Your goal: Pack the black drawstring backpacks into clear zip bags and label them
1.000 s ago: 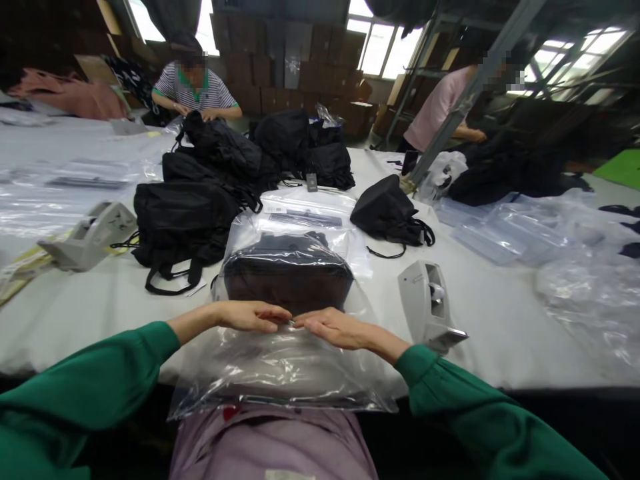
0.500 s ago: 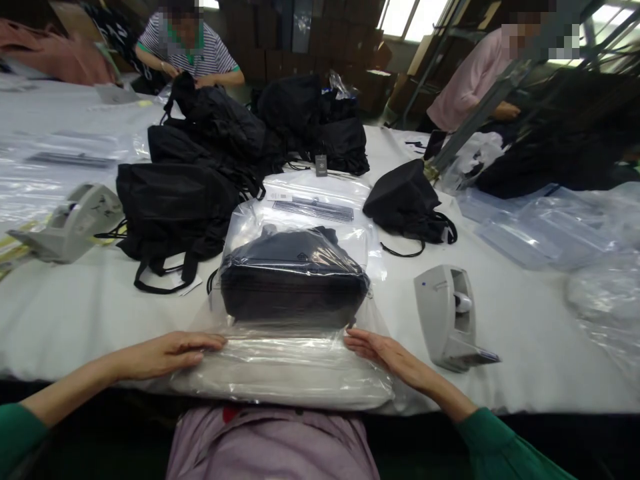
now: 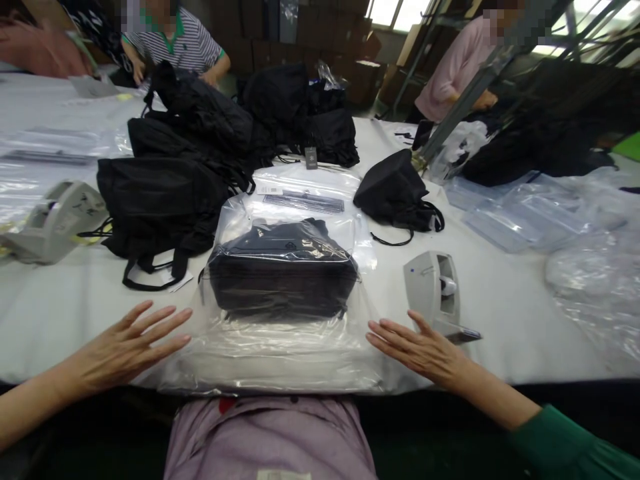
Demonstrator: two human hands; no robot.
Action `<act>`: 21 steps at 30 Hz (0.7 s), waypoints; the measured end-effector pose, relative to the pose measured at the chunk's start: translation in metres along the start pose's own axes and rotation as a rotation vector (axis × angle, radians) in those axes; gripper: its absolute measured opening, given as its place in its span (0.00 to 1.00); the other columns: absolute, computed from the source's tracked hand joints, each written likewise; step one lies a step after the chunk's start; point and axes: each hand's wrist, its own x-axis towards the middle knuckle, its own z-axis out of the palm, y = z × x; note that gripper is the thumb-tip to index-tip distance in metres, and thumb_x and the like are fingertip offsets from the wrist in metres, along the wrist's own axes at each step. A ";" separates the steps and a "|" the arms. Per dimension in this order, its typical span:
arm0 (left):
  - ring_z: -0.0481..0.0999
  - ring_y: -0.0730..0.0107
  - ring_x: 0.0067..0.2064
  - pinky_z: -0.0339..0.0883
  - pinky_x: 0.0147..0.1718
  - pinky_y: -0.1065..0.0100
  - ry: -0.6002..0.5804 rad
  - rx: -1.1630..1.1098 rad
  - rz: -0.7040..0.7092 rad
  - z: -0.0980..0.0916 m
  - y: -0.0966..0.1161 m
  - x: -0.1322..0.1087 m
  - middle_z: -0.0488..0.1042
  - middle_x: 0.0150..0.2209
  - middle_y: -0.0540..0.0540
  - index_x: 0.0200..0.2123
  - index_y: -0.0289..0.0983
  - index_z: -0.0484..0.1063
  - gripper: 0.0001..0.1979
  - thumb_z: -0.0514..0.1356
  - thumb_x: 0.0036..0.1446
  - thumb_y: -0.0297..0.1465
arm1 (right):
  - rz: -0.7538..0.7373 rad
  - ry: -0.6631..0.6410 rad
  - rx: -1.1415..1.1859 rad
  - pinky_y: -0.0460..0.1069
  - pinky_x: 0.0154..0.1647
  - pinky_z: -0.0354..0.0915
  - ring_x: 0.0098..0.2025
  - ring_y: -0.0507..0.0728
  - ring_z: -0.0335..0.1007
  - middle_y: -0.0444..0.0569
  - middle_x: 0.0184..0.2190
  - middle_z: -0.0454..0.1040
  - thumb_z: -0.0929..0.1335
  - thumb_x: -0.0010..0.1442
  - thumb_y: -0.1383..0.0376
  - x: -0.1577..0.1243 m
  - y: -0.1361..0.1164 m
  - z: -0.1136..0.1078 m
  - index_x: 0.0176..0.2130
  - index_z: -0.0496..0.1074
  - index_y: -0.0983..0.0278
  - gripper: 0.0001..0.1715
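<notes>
A black bag (image 3: 283, 283) lies inside a clear plastic bag (image 3: 280, 363) right in front of me, and the plastic's loose end reaches the table edge. To its left is my left hand (image 3: 133, 343), fingers spread and holding nothing. My right hand (image 3: 417, 347) is on the other side, fingers stretched out and apart, near the plastic's right edge. Just behind that hand stands a grey tape dispenser (image 3: 425, 287). More clear plastic with a printed panel (image 3: 305, 202) lies beyond the wrapped bag.
Several black bags (image 3: 155, 200) are heaped at the left and back. One black drawstring bag (image 3: 393, 190) lies to the right. Another tape dispenser (image 3: 55, 223) stands at left, clear plastic bags (image 3: 525, 213) lie at right. Two people work across the white table (image 3: 500, 320).
Both my hands have come off the plastic and moved outward, fingers spreading. The wrapped bag stays on the table. The view has shifted slightly, and the person in stripes has moved their hands apart.
</notes>
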 end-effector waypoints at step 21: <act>0.77 0.63 0.45 0.69 0.47 0.67 0.093 -0.541 -0.281 0.024 0.020 0.047 0.79 0.43 0.46 0.46 0.41 0.74 0.13 0.51 0.65 0.31 | 0.432 0.286 0.689 0.56 0.57 0.69 0.52 0.62 0.74 0.54 0.48 0.78 0.61 0.69 0.56 0.032 0.006 0.034 0.52 0.74 0.61 0.21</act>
